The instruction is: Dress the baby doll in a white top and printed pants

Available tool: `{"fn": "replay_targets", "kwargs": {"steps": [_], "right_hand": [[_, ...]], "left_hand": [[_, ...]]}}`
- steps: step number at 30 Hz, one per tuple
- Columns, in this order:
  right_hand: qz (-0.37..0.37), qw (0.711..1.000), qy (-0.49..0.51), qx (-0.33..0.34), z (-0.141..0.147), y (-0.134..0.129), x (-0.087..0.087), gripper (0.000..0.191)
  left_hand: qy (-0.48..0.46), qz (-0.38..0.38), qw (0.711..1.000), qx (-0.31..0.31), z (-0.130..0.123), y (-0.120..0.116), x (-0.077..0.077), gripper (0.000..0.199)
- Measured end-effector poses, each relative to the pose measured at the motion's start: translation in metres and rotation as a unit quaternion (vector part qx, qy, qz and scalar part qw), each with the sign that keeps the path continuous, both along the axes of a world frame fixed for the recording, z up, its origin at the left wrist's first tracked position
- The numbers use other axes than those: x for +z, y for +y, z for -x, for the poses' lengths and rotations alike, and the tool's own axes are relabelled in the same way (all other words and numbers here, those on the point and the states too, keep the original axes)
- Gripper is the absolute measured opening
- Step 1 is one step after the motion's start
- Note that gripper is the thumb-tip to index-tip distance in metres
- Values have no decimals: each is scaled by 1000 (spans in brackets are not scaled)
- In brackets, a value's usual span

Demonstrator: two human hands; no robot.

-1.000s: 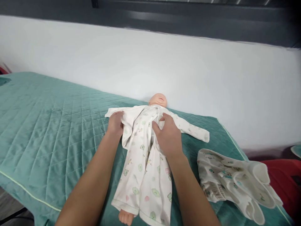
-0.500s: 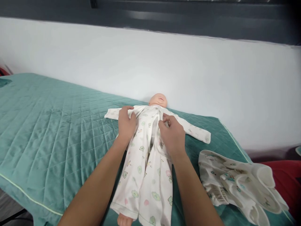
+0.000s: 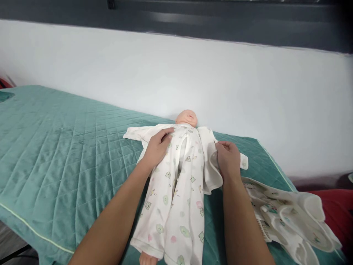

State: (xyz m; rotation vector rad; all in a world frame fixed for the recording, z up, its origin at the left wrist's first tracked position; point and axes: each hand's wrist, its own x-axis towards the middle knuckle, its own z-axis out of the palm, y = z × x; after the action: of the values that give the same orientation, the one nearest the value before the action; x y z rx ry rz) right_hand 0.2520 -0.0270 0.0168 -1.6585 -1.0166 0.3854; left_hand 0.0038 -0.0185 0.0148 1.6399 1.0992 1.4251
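Nearest, the bare toes [image 3: 148,259] of a doll [image 3: 187,117] poke out of one leg of its patterned outfit [image 3: 165,198]. The doll lies face up on a green quilted cover [image 3: 82,158], its long axis running away from the person and leaning slightly right, feet near, head at the far edge by the wall. To the right, a pile of folded baby clothes [image 3: 295,215] lies next to something red [image 3: 338,211].

Farther up, the right hand [image 3: 230,158] pinches the edge of a white flap [image 3: 211,162], drawn out sideways from the chest. The left hand [image 3: 158,147] rests on the other side of the chest, fingers loosely bent, thumb apart, nothing gripped. The sleeves stretch out to both sides, roughly crosswise to the body. Behind the head stands a white wall [image 3: 176,73], topped by a dark band [image 3: 176,18].
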Motion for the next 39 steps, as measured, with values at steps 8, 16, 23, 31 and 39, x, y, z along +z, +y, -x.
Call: {"fn": "replay_targets", "kwargs": {"steps": [8, 16, 23, 31, 39], "right_hand": [[-155, 973, -142, 94, 40, -15, 11, 17], [-108, 926, 263, 250, 64, -29, 35, 12], [-113, 854, 392, 324, 66, -29, 37, 15], [-97, 853, 384, 339, 66, -30, 36, 11], [-78, 859, 359, 358, 66, -31, 37, 4]], "left_hand": [[21, 49, 999, 5, -1, -2, 5, 30], [48, 94, 993, 56, -2, 4, 1, 34], [55, 98, 992, 64, -4, 0, 4, 32], [59, 107, 990, 74, -6, -2, 8, 30], [68, 104, 989, 76, -6, -2, 7, 29]]}}
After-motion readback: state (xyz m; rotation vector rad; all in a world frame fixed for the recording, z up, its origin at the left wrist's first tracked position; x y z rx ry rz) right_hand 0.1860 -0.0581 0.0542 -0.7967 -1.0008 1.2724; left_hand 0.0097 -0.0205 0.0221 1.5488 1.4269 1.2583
